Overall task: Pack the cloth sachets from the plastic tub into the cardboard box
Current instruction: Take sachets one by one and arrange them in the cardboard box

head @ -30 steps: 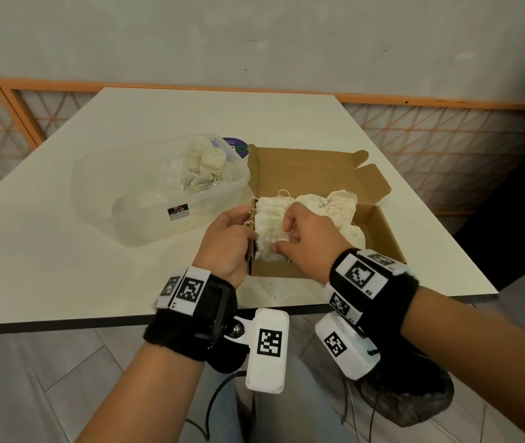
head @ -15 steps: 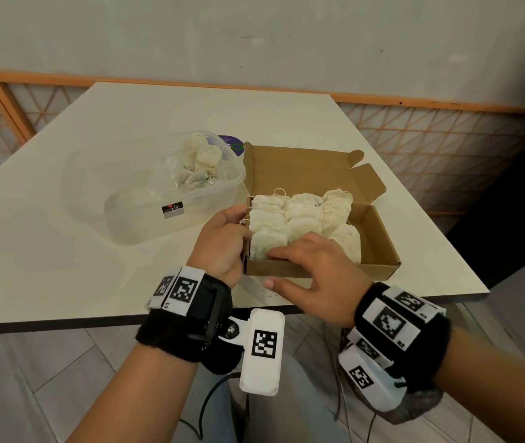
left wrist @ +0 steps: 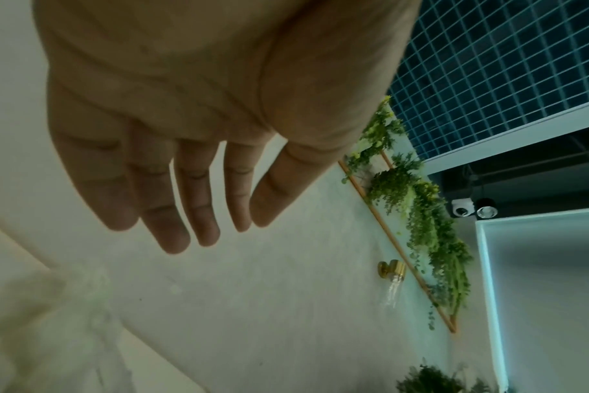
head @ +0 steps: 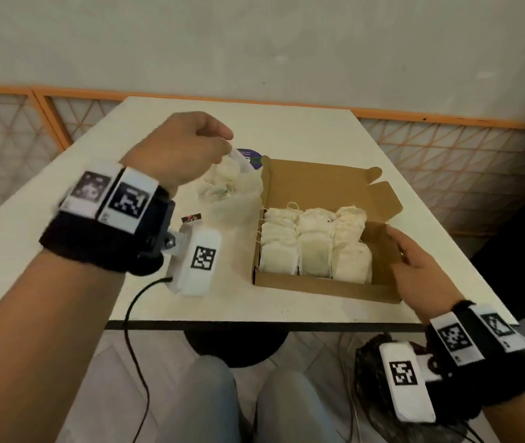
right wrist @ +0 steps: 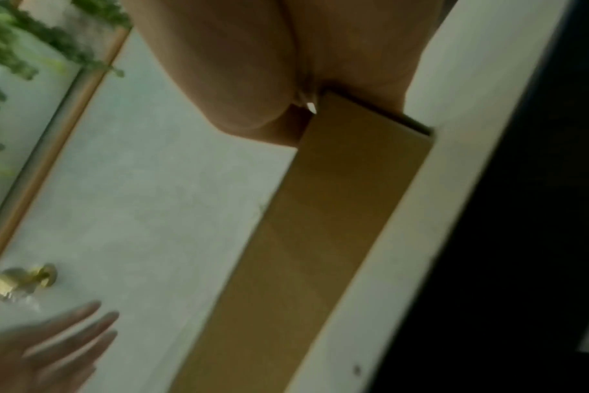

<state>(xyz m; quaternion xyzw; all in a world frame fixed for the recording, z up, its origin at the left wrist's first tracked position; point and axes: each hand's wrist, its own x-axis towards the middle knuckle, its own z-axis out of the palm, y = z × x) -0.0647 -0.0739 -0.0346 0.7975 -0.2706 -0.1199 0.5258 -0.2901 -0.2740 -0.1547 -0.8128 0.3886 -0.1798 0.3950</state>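
Packed so far: the cardboard box (head: pixel 325 282) is lying open on the table (head: pixel 63 257), its lid flap standing back at 12 o'clock; the packed sachets (head: pixel 314 243) are filling the left and middle of the floor in three close rows, and a bare strip is showing along the 3 o'clock wall.
Left to pack: the plastic tub (head: pixel 232 206), just beside the box at 9 o'clock, is still showing a heap of loose sachets (head: pixel 223 183); the count is too blurred to tell.
Left hand: the left hand (head: pixel 181 148) is hovering over the tub; the left wrist view is showing its fingers (left wrist: pixel 172 212) extended and loosely spread, holding nothing.
Right hand: the right hand (head: pixel 414 270) is resting against the box's 3 o'clock wall, thumb over the rim and fingers outside, apparently steadying it.
Judgement: the packing is looking well advanced but unfinished, with the fetching of another sachet seemingly under way.
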